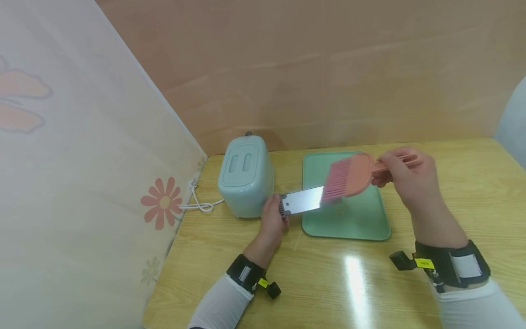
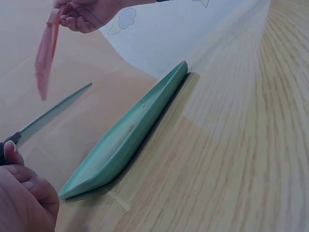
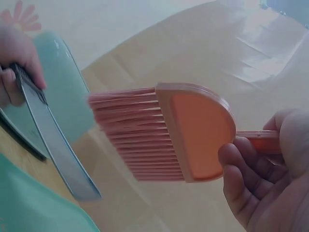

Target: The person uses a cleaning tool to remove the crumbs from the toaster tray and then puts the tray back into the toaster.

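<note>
My left hand (image 1: 273,218) grips the grey end of a flat, shiny metal crumb tray (image 1: 303,199). The thin metal plate (image 2: 53,112) points right, above the green serving tray (image 1: 347,227). In my right hand (image 1: 411,178) is the handle of a pink brush with a wide orange head (image 3: 200,130). Its long bristles (image 1: 337,178) hang down and overlap the far end of the metal plate in the head view. A few crumbs (image 2: 131,127) lie on the green tray. In the right wrist view the right fingers curl around the brush handle (image 3: 260,140).
A pale green toaster (image 1: 245,178) with two slots in its lid stands just left of the left hand. Its white cord (image 1: 204,206) runs to the wall at the left. The wooden table (image 1: 320,278) has a brown covering (image 1: 324,77) behind it.
</note>
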A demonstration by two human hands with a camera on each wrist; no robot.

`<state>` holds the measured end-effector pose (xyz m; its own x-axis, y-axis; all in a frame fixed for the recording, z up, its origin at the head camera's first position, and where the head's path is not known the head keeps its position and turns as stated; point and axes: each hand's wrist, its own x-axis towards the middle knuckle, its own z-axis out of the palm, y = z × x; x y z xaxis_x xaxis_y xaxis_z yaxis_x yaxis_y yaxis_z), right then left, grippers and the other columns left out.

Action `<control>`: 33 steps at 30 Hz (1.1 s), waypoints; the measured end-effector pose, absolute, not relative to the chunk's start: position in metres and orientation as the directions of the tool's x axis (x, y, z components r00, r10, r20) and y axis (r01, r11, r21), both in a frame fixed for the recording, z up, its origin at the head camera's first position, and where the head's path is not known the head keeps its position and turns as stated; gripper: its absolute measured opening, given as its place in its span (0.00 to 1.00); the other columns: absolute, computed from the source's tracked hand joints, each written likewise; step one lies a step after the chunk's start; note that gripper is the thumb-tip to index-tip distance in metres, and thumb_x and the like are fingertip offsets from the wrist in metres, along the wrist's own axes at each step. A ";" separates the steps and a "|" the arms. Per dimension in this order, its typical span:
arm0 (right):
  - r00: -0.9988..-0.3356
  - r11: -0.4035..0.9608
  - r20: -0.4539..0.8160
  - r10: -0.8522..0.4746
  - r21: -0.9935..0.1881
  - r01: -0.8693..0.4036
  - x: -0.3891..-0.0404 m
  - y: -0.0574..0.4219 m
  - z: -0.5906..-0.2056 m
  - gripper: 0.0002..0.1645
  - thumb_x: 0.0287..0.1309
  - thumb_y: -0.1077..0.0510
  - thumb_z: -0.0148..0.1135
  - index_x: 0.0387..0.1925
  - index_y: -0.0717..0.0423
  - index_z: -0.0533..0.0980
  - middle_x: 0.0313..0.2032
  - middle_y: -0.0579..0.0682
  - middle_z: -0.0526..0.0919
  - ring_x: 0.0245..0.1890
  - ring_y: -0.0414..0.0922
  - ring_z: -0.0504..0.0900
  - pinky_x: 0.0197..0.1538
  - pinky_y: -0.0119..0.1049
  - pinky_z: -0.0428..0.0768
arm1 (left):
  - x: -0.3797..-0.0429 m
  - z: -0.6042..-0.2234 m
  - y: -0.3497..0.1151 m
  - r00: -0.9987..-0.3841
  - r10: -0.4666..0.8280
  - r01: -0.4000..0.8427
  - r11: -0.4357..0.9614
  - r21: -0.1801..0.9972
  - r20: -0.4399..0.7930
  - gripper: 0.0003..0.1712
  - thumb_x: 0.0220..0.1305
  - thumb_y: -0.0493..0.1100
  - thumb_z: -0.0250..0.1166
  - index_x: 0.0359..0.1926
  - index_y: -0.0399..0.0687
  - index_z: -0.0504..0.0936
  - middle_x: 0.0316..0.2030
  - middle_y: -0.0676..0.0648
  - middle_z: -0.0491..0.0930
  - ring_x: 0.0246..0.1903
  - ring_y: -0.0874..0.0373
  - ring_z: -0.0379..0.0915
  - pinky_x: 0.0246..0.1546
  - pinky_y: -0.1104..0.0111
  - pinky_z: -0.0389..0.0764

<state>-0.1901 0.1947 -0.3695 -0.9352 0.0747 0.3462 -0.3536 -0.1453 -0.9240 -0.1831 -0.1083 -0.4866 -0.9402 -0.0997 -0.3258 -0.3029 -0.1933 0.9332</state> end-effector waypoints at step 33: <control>-0.967 0.192 0.175 -0.186 -0.959 -0.210 -0.183 0.125 -0.408 0.17 0.70 0.50 0.54 0.37 0.62 0.77 0.25 0.57 0.83 0.21 0.50 0.82 0.25 0.43 0.82 | -0.181 -0.492 -0.101 -0.987 0.104 -0.147 -0.222 0.964 -0.126 0.29 0.73 0.64 0.43 0.48 0.47 0.77 0.27 0.49 0.78 0.15 0.62 0.65 0.13 0.73 0.66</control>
